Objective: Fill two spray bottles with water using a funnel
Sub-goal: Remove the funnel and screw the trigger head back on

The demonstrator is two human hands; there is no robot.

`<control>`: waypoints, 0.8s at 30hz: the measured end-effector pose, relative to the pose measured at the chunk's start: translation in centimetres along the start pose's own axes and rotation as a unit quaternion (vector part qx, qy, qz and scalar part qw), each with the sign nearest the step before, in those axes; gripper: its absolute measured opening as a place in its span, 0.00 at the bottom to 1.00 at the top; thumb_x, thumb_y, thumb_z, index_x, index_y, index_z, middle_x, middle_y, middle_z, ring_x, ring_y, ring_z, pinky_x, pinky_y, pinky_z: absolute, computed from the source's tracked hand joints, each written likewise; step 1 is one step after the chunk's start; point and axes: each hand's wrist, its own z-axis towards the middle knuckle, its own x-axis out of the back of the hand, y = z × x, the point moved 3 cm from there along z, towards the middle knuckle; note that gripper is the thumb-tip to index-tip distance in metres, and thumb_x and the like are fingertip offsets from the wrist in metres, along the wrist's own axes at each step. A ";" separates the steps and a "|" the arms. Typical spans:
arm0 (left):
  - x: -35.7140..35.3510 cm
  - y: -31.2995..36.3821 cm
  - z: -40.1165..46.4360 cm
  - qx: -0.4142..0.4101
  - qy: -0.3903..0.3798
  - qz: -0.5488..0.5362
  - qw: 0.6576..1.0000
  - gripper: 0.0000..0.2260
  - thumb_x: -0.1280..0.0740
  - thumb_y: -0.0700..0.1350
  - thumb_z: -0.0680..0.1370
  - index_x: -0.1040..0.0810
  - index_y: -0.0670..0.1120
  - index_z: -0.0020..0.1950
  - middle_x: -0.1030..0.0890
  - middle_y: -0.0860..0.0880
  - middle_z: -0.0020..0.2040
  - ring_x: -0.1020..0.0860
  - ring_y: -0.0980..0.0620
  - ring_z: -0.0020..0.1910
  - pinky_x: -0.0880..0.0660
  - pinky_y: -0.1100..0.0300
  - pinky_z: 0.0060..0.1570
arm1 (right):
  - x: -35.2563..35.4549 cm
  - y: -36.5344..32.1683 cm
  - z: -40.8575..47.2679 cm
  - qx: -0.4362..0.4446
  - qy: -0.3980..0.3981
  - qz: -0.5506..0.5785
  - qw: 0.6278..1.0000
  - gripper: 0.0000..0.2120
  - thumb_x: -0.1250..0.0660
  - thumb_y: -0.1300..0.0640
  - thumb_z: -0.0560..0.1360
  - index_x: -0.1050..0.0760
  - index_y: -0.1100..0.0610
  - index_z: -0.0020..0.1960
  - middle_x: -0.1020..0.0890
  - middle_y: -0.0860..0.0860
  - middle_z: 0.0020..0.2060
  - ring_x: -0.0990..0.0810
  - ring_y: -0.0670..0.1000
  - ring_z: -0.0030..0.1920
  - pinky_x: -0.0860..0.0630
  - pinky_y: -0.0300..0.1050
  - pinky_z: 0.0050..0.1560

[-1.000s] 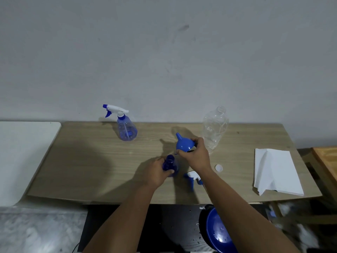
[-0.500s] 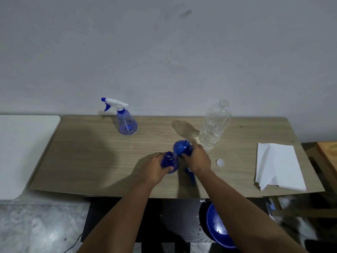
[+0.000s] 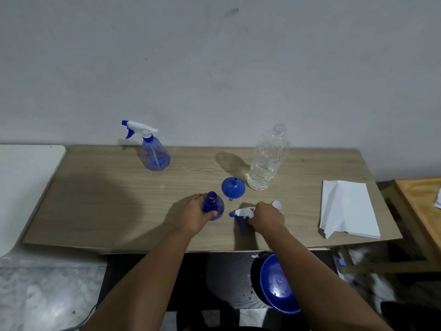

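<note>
On a wooden table [image 3: 107, 199], a capped spray bottle [image 3: 155, 154] stands far left; the left hand [image 3: 194, 216] grips an uncapped bottle [image 3: 213, 206]; a funnel [image 3: 233, 188] rests inverted; the right hand [image 3: 267, 217] closes its fingers on a trigger sprayer [image 3: 242, 212] near a water bottle [image 3: 267, 161].

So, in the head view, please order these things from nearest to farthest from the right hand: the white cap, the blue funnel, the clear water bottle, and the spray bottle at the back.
From the right hand:
1. White cap, beside the knuckles.
2. Blue funnel, upside down, ahead and slightly left.
3. Clear water bottle, ahead, near the wall.
4. Spray bottle at the back, far left.
</note>
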 end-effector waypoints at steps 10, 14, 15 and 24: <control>-0.6 0.2 -1.0 0.012 -0.013 -0.019 1.000 0.19 0.24 0.49 0.73 0.21 0.49 0.63 0.19 0.52 0.57 0.21 0.51 0.54 0.33 0.62 0.47 | 8.5 -4.6 -2.8 0.166 0.086 0.403 0.896 0.04 0.27 0.60 0.76 0.16 0.58 0.44 0.14 0.55 0.38 0.14 0.56 0.43 0.18 0.54 0.47; -0.8 0.1 -0.9 0.014 -0.012 -0.022 1.000 0.19 0.23 0.49 0.71 0.20 0.49 0.61 0.18 0.50 0.55 0.20 0.48 0.54 0.28 0.59 0.48 | 10.8 -8.0 -6.0 0.205 0.078 0.613 0.759 0.10 0.31 0.68 0.78 0.15 0.57 0.52 0.11 0.55 0.48 0.11 0.52 0.51 0.14 0.51 0.51; -0.8 0.0 -0.8 0.013 -0.011 -0.026 1.000 0.19 0.23 0.49 0.71 0.20 0.49 0.60 0.17 0.50 0.55 0.19 0.47 0.53 0.27 0.58 0.49 | 10.8 -8.4 -6.3 0.216 0.078 0.624 0.747 0.11 0.31 0.69 0.77 0.15 0.57 0.53 0.11 0.55 0.49 0.11 0.52 0.51 0.15 0.50 0.51; -1.1 0.0 -0.8 0.024 -0.010 -0.040 0.999 0.15 0.24 0.48 0.72 0.20 0.48 0.57 0.19 0.52 0.46 0.21 0.51 0.44 0.33 0.59 0.41 | 6.3 -9.5 -4.3 0.256 0.076 0.526 0.807 0.12 0.27 0.66 0.75 0.15 0.59 0.57 0.11 0.52 0.49 0.12 0.50 0.50 0.16 0.49 0.55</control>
